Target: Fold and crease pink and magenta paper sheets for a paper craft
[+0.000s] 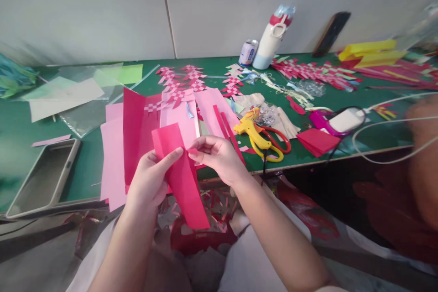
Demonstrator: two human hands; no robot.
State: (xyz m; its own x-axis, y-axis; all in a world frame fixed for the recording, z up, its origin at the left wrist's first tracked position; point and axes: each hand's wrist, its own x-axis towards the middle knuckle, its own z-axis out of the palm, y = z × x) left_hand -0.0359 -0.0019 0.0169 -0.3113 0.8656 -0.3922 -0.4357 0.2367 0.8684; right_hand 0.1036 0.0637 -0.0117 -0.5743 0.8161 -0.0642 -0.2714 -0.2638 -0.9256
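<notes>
My left hand (155,169) grips a long folded red paper (183,191) near its upper part, thumb on top. The paper hangs slanting over the table's front edge. At its upper right edge, my right hand (214,155) pinches a small red piece (193,151) between thumb and fingers; whether that piece is joined to the long paper I cannot tell. Behind the hands lie pink sheets (112,159) and a larger folded red sheet (137,132). Woven red and pink paper pieces (176,84) rest beyond them.
To the right on the green table (92,164) are a yellow glue gun (251,130), scissors (280,139) and a charger (345,121) with a cable. A bottle (270,43) and can (248,52) stand behind. A phone case (48,178) lies left. Another person's arm (424,155) shows far right.
</notes>
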